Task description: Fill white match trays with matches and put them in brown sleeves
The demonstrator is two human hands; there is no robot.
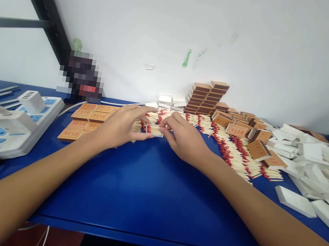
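Note:
At the middle of the blue table, a small white matchbox tray [158, 135] lies between my hands with red-headed matches [152, 129] in it. My left hand [121, 126] is open at its left side, thumb and fingers spread apart around that end. On the right, my right hand [188, 140] has its fingers curled, with thumb and forefinger pinched together at the tray's right end. What sits in that pinch is hidden. Loose matches [226, 149] lie in rows behind and to the right of my hands. Closed orange matchboxes [83, 114] rest by my left wrist.
Brown matchbox sleeves [199, 97] are stacked against the wall, with more sleeves [236, 128] heaped at right. White empty trays [297, 201] pile up at the far right. A white power strip [21, 138] with plugs and a cable lies at left.

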